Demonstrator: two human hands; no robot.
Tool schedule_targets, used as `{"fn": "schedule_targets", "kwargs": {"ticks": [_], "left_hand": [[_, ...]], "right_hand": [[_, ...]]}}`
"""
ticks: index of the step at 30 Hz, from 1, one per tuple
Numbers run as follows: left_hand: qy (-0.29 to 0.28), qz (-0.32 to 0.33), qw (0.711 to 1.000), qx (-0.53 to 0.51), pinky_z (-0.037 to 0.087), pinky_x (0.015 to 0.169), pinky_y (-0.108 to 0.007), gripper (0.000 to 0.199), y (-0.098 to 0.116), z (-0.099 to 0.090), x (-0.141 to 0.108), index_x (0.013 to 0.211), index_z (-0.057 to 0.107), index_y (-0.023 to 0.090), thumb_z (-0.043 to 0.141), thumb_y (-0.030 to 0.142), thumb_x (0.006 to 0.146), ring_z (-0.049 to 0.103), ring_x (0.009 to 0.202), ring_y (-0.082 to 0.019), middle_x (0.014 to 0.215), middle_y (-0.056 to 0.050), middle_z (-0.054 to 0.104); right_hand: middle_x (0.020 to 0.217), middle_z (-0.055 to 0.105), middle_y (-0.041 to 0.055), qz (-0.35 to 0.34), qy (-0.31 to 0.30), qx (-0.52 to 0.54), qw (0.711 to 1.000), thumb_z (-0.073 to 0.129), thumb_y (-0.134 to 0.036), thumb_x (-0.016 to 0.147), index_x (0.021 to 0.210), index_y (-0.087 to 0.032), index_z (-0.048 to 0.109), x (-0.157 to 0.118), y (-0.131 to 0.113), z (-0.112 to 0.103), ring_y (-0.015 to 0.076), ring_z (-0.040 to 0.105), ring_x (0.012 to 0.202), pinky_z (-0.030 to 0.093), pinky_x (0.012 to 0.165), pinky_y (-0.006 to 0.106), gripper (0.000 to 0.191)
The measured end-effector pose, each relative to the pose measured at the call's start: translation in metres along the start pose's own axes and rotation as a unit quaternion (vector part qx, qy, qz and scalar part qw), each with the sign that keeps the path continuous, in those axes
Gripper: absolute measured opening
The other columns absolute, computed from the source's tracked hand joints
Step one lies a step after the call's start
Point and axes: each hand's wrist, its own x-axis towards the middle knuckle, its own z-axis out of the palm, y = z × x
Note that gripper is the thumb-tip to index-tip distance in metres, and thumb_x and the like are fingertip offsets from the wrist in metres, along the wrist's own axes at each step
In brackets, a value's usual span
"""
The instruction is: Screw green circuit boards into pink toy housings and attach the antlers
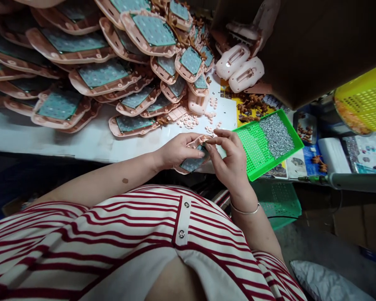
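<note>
My left hand is closed around a pink plastic shell with a blue-green panel set in it, its thumb lying over the panel. At the shell's upper right edge, my right hand has thumb and fingers pinched together. Whatever sits between those fingertips is too small to make out. Small pink plastic pieces lie scattered on the white table just beyond my hands. A similar shell with a panel rests beyond my left hand.
Piles of pink shells cover the table's left and back. A green basket on the right holds many small metal screws. Behind it are brown parts, two pale pink housings and a cardboard box. A powered screwdriver lies far right.
</note>
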Motion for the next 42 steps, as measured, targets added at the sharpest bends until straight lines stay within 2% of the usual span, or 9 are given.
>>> {"fn": "schedule_targets", "kwargs": {"ticks": [9,16,22,26,30,34,37,42], "left_hand": [[0.000,0.020,1.000,-0.006,0.046,0.072,-0.024,0.040,-0.003,-0.003,0.001,0.098,0.073,0.012,0.078,0.014,0.058,0.061,0.078,-0.015,0.088,-0.002,0.071],[0.010,0.036,0.999,0.004,0.047,0.082,-0.027,0.046,-0.005,-0.004,0.002,0.104,0.074,0.013,0.080,0.017,0.058,0.064,0.096,-0.021,0.106,-0.007,0.074],[0.036,0.039,0.998,-0.014,0.047,0.079,-0.025,0.038,-0.006,-0.002,0.002,0.096,0.074,0.012,0.079,0.014,0.058,0.064,0.089,-0.017,0.096,-0.004,0.073],[0.042,0.001,0.998,-0.048,0.048,0.070,-0.025,0.037,-0.004,0.000,0.003,0.092,0.071,0.011,0.079,0.013,0.055,0.062,0.073,-0.013,0.082,0.000,0.070],[0.027,-0.037,0.997,-0.060,0.047,0.063,-0.025,0.031,0.000,0.000,0.003,0.086,0.068,0.011,0.078,0.014,0.057,0.060,0.062,-0.012,0.072,0.001,0.066],[0.028,-0.044,0.997,-0.062,0.046,0.059,-0.023,0.028,0.003,-0.002,0.003,0.082,0.067,0.011,0.077,0.013,0.056,0.059,0.059,-0.011,0.070,0.001,0.065],[0.030,-0.048,0.996,-0.064,0.046,0.058,-0.023,0.026,0.003,-0.003,0.003,0.080,0.067,0.011,0.075,0.012,0.056,0.058,0.057,-0.011,0.069,0.001,0.065],[0.015,-0.054,0.996,-0.073,0.045,0.058,-0.022,0.028,0.004,-0.001,0.003,0.080,0.069,0.011,0.073,0.007,0.053,0.060,0.060,-0.012,0.070,0.000,0.067]], "right_hand": [[0.114,0.069,0.0121,-0.005,0.001,-0.028,1.000,0.056,-0.024,0.095,0.097,-0.020,0.065,0.001,0.001,0.006,0.0238,0.065,0.110,0.054,0.096,0.045,0.011],[0.112,0.070,0.0111,0.058,0.020,0.004,0.998,0.054,-0.026,0.094,0.090,-0.021,0.060,-0.002,0.000,0.013,0.0237,0.065,0.108,0.053,0.096,0.044,0.009],[0.109,0.069,0.0121,0.076,0.032,-0.025,0.996,0.052,-0.025,0.094,0.090,-0.021,0.058,-0.006,-0.001,0.017,0.0245,0.064,0.107,0.053,0.094,0.044,0.007],[0.107,0.070,0.0119,0.059,0.034,-0.072,0.995,0.051,-0.024,0.095,0.091,-0.020,0.059,-0.007,0.000,0.017,0.0246,0.064,0.102,0.053,0.091,0.045,0.009],[0.111,0.069,0.0121,0.007,0.036,-0.102,0.994,0.049,-0.022,0.097,0.102,-0.019,0.063,-0.006,0.003,0.017,0.0236,0.064,0.106,0.053,0.092,0.043,0.014],[0.118,0.067,0.0151,-0.041,0.017,-0.169,0.985,0.046,-0.024,0.099,0.109,-0.017,0.064,-0.008,0.004,0.014,0.0252,0.063,0.109,0.052,0.093,0.043,0.022],[0.122,0.067,0.0159,-0.088,-0.018,-0.248,0.964,0.045,-0.026,0.099,0.112,-0.017,0.064,-0.009,0.002,0.009,0.0274,0.062,0.109,0.050,0.092,0.044,0.025],[0.121,0.069,0.0136,-0.106,-0.042,-0.319,0.941,0.048,-0.036,0.099,0.109,-0.020,0.065,-0.011,0.001,0.001,0.0273,0.060,0.110,0.044,0.096,0.044,0.026]]}}
